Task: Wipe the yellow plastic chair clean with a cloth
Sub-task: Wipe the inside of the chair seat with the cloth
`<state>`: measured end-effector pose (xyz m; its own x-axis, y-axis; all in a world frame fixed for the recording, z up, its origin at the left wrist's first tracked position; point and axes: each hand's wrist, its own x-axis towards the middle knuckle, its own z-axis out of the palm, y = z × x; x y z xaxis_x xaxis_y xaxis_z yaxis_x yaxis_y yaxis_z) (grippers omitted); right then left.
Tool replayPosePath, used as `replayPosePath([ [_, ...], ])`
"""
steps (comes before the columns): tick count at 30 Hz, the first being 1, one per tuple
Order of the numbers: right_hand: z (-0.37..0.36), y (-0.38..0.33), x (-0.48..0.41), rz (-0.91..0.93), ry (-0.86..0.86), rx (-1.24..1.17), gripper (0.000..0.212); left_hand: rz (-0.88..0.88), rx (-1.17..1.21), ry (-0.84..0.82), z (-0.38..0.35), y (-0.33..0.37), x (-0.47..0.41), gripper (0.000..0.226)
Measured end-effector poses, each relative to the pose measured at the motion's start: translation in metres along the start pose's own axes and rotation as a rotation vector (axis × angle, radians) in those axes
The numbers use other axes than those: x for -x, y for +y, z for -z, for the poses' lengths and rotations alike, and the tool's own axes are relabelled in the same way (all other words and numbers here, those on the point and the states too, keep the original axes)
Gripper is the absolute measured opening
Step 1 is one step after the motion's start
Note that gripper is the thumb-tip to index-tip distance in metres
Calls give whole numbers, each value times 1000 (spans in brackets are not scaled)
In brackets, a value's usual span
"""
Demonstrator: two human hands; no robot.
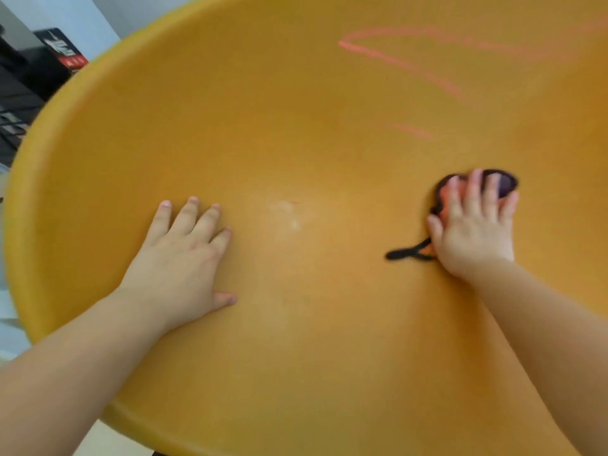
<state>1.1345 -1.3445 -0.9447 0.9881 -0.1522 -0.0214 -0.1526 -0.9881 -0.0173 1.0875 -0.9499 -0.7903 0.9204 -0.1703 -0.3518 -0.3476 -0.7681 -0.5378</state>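
Left hand [179, 258] splayed flat; right hand [473, 232] on cloth [505, 187]

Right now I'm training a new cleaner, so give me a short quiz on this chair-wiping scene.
1. True or false: the left hand holds the cloth.
2. The right hand presses the cloth against: A the chair, B the floor, C a table.
3. Fill in: the marks beyond the cloth are ____ in colour.
Key: 1 false, it lies flat on the chair; 2 A; 3 pink.

indoor room, kind unclear, pale wall [98, 14], dark boxes [49, 70] stacked at left, one red-labelled
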Motion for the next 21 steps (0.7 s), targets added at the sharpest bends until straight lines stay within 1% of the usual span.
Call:
replayPosePath([
  [1,6,-4,-15,-126,7,-36,79,0,-11,1,0,1,0,105],
  [3,12,-40,-30,-331,38,-137,89,-1,-7,12,-1,0,-2,104],
  [4,13,-66,-32,-363,57,-180,91,2,6,21,-1,0,-2,103],
  [5,14,-95,-29,-320,63,-215,93,5,18,33,0,0,-3,102],
  [6,15,-126,-22,-198,58,-246,93,3,25,40,0,-1,-3,101],
  [8,15,-186,8,165,26,-294,91,-6,27,46,0,-2,-3,99],
  [10,18,-222,46,432,-44,-324,87,-7,36,47,1,-3,-2,98],
  [12,18,-212,60,571,-71,-273,84,-7,39,41,0,-4,0,97],
  [13,12,-192,55,581,-41,-207,84,-6,49,40,0,-4,0,96],
  [14,6,-167,44,539,-15,-144,84,-5,63,34,0,-4,1,94],
  [16,1,-114,17,351,25,-24,85,-8,67,19,1,-3,1,93],
  [17,3,-99,7,264,33,9,85,-7,58,22,1,-3,0,92],
  [18,4,-95,2,192,29,2,86,-4,53,29,2,-2,-1,92],
  [19,4,-106,1,130,24,-53,86,-1,48,32,4,-1,-1,91],
  [20,7,-127,4,89,24,-142,88,1,45,31,6,-1,-1,91],
  [21,11,-154,12,96,18,-224,90,2,47,29,6,-1,-2,90],
])
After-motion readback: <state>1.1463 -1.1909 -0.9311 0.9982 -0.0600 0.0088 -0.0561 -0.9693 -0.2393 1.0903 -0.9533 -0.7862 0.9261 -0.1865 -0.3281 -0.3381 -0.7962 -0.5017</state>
